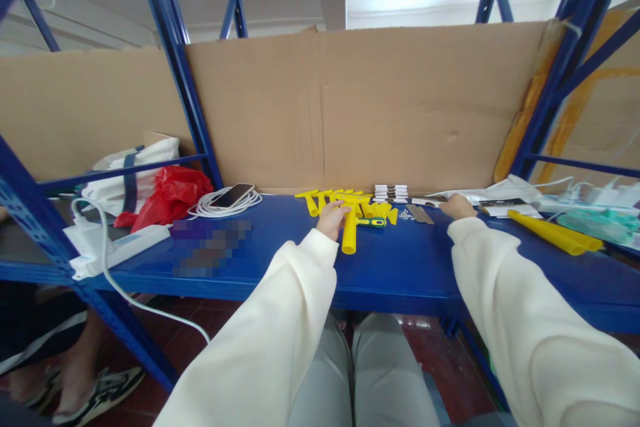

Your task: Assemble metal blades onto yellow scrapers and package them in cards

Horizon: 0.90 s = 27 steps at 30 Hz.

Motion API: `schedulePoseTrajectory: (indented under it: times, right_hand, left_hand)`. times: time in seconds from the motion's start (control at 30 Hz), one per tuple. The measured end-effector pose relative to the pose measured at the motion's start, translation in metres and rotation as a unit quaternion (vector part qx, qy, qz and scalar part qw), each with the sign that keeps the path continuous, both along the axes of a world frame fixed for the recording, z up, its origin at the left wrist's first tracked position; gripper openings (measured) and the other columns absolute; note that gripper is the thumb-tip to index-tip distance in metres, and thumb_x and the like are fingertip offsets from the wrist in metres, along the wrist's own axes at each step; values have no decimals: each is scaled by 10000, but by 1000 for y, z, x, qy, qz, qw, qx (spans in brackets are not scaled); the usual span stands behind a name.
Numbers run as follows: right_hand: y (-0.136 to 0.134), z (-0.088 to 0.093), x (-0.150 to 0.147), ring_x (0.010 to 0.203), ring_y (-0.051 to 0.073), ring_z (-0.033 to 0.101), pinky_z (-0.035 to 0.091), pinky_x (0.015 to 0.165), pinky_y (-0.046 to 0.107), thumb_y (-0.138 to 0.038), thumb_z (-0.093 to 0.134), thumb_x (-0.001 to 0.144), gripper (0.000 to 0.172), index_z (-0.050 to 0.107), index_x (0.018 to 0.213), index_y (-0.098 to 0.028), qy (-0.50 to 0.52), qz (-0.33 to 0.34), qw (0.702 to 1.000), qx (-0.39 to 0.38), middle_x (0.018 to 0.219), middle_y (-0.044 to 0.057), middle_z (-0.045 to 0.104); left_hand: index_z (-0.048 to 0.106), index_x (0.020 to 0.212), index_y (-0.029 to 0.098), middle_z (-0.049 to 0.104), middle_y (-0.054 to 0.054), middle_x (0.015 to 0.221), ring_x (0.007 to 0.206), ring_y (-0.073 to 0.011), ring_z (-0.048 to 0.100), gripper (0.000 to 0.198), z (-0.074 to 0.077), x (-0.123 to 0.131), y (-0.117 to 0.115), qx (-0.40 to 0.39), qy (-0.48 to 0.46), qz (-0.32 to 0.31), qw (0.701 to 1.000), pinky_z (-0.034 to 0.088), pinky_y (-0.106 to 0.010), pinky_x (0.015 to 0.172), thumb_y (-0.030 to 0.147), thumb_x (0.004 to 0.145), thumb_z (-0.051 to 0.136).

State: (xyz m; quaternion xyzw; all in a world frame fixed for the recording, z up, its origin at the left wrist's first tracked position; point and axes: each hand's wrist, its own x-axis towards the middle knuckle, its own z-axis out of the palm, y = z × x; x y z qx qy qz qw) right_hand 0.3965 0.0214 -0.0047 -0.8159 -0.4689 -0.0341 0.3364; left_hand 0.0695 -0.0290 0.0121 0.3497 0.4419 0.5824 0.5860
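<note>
Yellow tool point(349, 237), just one, sits in left fingers point(340, 211) near one green-yellow handle point(372, 221).

bright glare on my ceiling point(430, 3) above the worktop point(400, 273)'s back edge, dim floor point(433, 363) below its front edge, pixelated patch point(213, 250) toward its left end

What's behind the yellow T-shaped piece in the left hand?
More yellow pieces and the cardboard panel show; whatever the held piece and left hand cover cannot be seen.

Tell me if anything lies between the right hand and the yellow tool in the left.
Yes: between the right hand and yellow tool lie a brown piece, loose bits, yellow pieces and a green handle.
</note>
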Motion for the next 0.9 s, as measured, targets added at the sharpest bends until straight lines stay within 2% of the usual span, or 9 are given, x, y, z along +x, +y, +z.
schedulePoseTrajectory:
  times: [0.1, 0.2, 0.37, 0.47, 0.57, 0.73, 0.9]
  right_hand:
    - [3, -3, -4, 1225, 432, 625, 482, 991, 597, -408, 804, 727, 551, 716, 1201, -141, 12, -80, 996, -45, 1268, 293, 678]
    - [10, -6, -13, 1309, 445, 560, 403, 1058, 647, -436, 779, 761, 553, 697, 1230, -155, 3, -82, 995, -58, 1337, 282, 646]
    - [20, -11, -20, 1315, 440, 531, 378, 1030, 657, -445, 715, 821, 497, 698, 1211, -137, -26, -101, 992, -71, 1339, 282, 632]
    - [20, -10, -20, 1313, 424, 533, 382, 1019, 608, -360, 687, 851, 447, 701, 1202, -83, -42, -92, 992, -81, 1319, 321, 625]
    - [15, -5, -21, 1307, 420, 550, 373, 1037, 587, -296, 702, 835, 442, 706, 1202, -50, -12, -86, 993, -79, 1295, 342, 632]
    - [5, 5, -23, 1207, 429, 625, 422, 1011, 581, -394, 747, 782, 452, 743, 1098, -72, 66, -103, 992, 10, 1186, 304, 685]
    - [-2, 19, -30, 1113, 413, 667, 492, 944, 526, -421, 716, 781, 404, 744, 1000, -83, 119, -93, 978, 141, 1079, 266, 714]
  left_hand:
    - [644, 1141, 116, 686, -17, 728, 553, -121, 630, 370, -3, 1, 1, 3, 1, -6, 1000, 511, -233, 609, -55, 815, 613]
    - [645, 1158, 120, 690, -21, 745, 565, -125, 637, 394, -6, 2, 4, 7, -5, -14, 1000, 529, -251, 646, -51, 803, 626]
    - [654, 1118, 131, 689, -17, 753, 569, -119, 640, 404, -7, 4, 2, 3, -11, -13, 1000, 519, -236, 630, -56, 759, 661]
    - [651, 1078, 141, 673, -2, 726, 543, -101, 617, 389, -7, 7, -1, 8, -10, -9, 1000, 498, -216, 598, -56, 743, 677]
    - [650, 1070, 147, 669, 3, 719, 552, -107, 617, 414, -8, 9, -2, 18, 3, -9, 1000, 497, -223, 607, -46, 710, 711]
    - [641, 1054, 153, 652, 14, 706, 576, -120, 612, 409, -8, 17, 4, 31, 5, 8, 999, 476, -236, 626, -49, 702, 691]
    - [595, 965, 175, 563, 73, 605, 477, -84, 517, 320, -1, 31, 17, 55, -57, 42, 996, 391, -206, 546, -40, 738, 666]
